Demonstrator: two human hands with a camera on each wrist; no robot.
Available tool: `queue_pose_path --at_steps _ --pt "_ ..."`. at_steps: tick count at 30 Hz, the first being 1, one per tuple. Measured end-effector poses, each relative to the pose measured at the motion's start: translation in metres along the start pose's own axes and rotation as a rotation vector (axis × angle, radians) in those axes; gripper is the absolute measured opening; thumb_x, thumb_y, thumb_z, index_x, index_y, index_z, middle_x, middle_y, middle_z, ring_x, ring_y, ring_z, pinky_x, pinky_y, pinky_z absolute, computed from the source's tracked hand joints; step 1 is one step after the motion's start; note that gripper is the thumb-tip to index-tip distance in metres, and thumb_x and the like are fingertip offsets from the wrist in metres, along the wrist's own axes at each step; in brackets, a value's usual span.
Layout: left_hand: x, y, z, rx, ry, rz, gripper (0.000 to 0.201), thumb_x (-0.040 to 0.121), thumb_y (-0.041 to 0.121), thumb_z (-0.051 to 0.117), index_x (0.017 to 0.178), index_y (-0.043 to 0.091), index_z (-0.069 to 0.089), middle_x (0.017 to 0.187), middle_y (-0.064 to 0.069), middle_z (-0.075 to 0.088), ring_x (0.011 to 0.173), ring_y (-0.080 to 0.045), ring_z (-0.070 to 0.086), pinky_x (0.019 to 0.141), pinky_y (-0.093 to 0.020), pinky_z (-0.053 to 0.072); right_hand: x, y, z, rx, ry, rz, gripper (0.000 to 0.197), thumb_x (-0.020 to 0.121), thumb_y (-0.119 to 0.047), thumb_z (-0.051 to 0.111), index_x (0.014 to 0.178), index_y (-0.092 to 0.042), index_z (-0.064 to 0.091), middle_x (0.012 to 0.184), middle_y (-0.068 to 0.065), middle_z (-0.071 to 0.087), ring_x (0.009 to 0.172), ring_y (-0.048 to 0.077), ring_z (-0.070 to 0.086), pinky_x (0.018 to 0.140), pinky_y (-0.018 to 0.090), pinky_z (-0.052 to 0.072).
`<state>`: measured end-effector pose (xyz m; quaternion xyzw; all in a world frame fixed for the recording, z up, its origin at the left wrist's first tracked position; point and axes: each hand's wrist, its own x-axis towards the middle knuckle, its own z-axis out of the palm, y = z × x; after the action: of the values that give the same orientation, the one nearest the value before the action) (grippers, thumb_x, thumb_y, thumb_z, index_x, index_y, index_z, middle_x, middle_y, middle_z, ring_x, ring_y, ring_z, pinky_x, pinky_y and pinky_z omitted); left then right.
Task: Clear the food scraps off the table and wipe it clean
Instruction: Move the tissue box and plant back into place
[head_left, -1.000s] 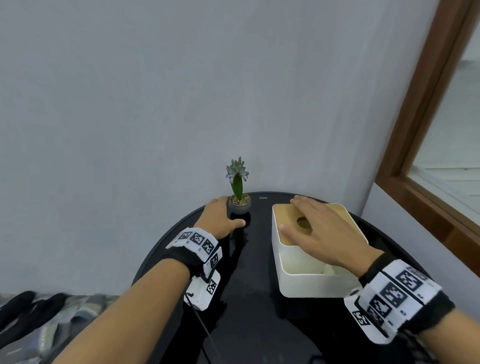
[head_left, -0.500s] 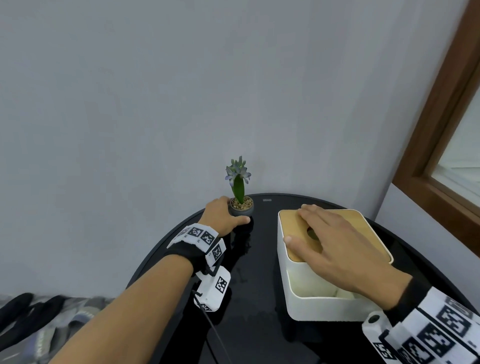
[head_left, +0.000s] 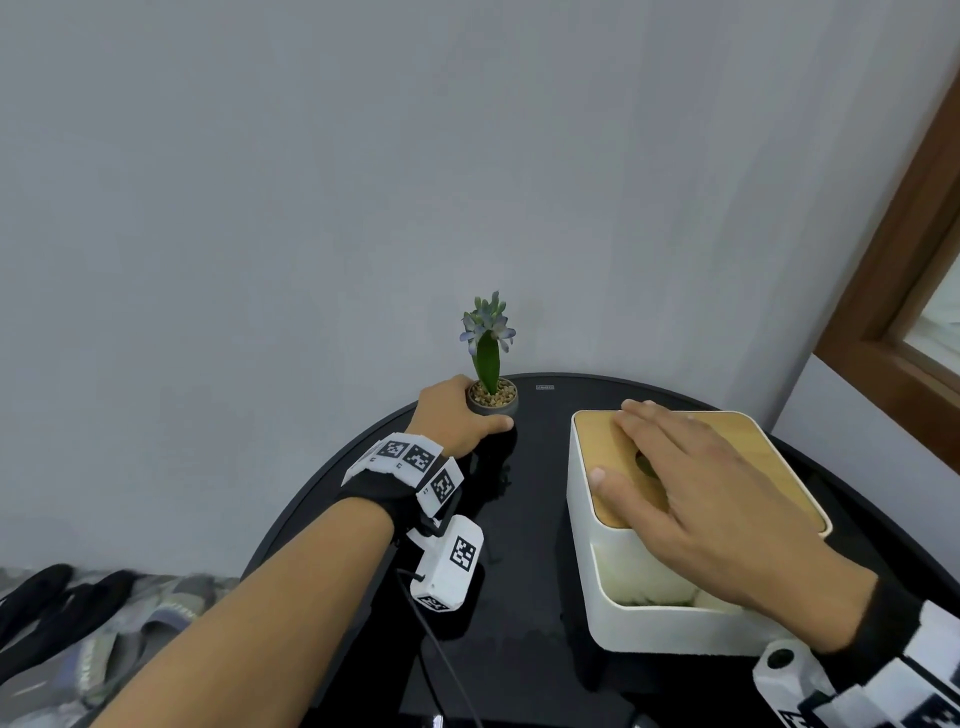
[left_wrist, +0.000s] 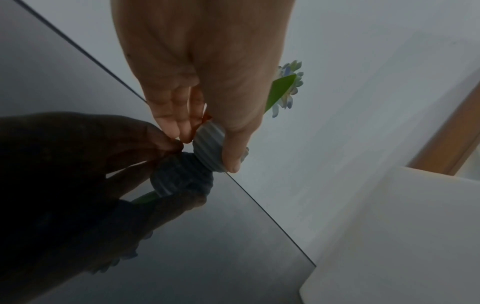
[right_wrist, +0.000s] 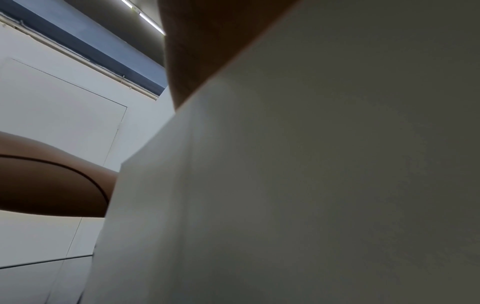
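A round black glossy table (head_left: 524, 654) stands against the grey wall. At its far edge my left hand (head_left: 460, 421) grips a small grey ribbed pot (head_left: 493, 404) with a blue-flowered plant (head_left: 487, 338); in the left wrist view the thumb and fingers wrap the pot (left_wrist: 209, 144), which stands on the table. My right hand (head_left: 696, 483) lies flat, fingers straight, on the wooden lid (head_left: 602, 447) of a white tissue box (head_left: 670, 623) at the right. The right wrist view shows only the box's white wall (right_wrist: 311, 185). No food scraps show.
A brown wooden window frame (head_left: 904, 291) is at the right. Dark sandals (head_left: 47, 603) lie on a patterned mat on the floor at lower left. A cable (head_left: 447, 670) from my left wrist camera hangs over the table.
The view has shifted and the box now looks nearer and further right. Both hands keep their places on the pot and the lid.
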<state>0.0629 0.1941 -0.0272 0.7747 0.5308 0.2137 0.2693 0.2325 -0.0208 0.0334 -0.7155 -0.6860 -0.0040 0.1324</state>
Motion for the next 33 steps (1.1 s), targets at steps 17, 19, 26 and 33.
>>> queue_pose_path --at_steps 17,19,26,33 --pt "-0.043 0.014 -0.014 -0.059 -0.004 0.059 0.063 0.069 0.049 0.081 0.123 0.023 0.064 0.11 0.006 0.071 0.098 -0.009 0.062 0.083 -0.019 0.04 -0.005 0.001 -0.002 0.01 0.009 0.004 0.077 0.086 -0.07 0.023 0.148 -0.024 0.032 0.158 -0.009 0.027 0.144 0.007 0.021 0.107 0.016 0.004" --pt "-0.053 0.016 -0.016 -0.067 0.0 0.064 0.06 0.067 0.049 0.082 0.119 0.024 0.066 0.106 0.009 0.07 0.094 -0.007 0.062 0.08 -0.017 0.04 -0.004 0.002 -0.001 0.012 0.012 0.008 0.08 0.085 -0.071 0.022 0.148 -0.023 0.033 0.157 -0.008 0.028 0.143 0.009 0.022 0.109 0.018 0.007" --pt "-0.092 0.019 -0.025 -0.133 0.028 0.087 0.055 0.066 0.048 0.084 0.113 0.028 0.065 0.099 0.016 0.069 0.088 0.008 0.059 0.07 -0.008 0.039 -0.006 0.002 -0.003 -0.004 0.006 0.007 0.074 0.09 -0.066 0.027 0.147 -0.019 0.035 0.157 -0.003 0.031 0.144 0.014 0.025 0.116 0.029 0.016" --pt "-0.125 0.022 -0.035 -0.151 0.029 0.082 0.055 0.066 0.048 0.083 0.113 0.028 0.066 0.098 0.017 0.07 0.088 0.009 0.06 0.071 -0.009 0.04 -0.008 -0.003 -0.007 0.012 0.018 0.037 0.064 0.092 -0.058 0.035 0.142 -0.018 0.043 0.154 -0.001 0.035 0.141 0.016 0.031 0.114 0.031 0.022"
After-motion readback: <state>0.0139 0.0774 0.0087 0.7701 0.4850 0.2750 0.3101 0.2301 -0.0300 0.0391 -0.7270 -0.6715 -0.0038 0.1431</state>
